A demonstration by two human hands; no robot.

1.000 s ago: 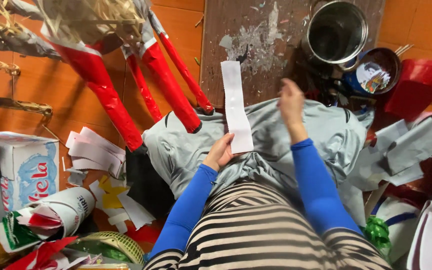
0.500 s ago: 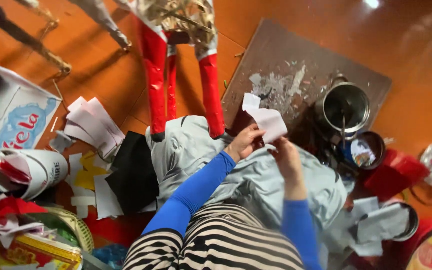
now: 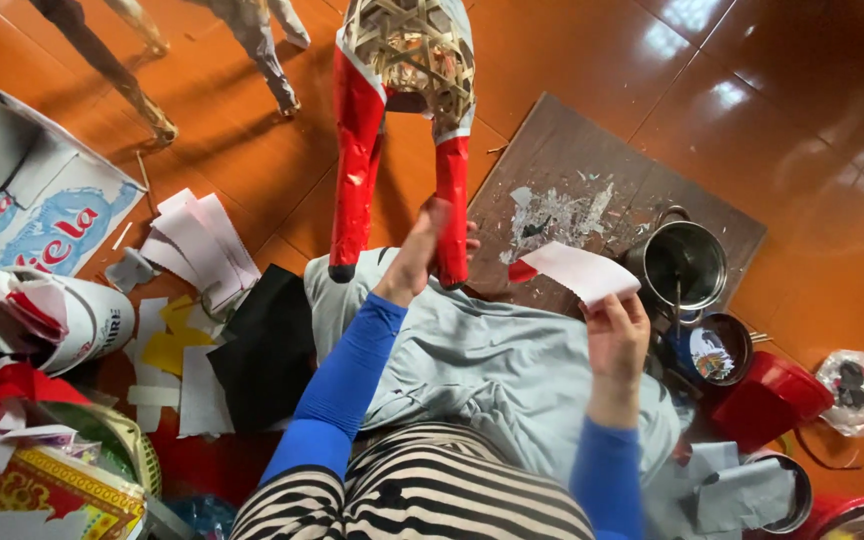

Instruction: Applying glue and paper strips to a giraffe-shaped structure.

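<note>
Left hand reaches up to the red leg of a bamboo frame, its fingers closed around the leg just above the foot. Right hand pinches a white paper strip between thumb and fingers, held up over the grey cloth on the lap. A second red leg stands beside the first, its foot touching the cloth's far edge. Behind the strip lies a dark board smeared with paper scraps, and at its right corner a steel pot. Nearer the right hand sit a small bowl and a red tub. Left of the cloth, on the floor, lie a black sheet, a stack of white strips and a cardboard box.
</note>
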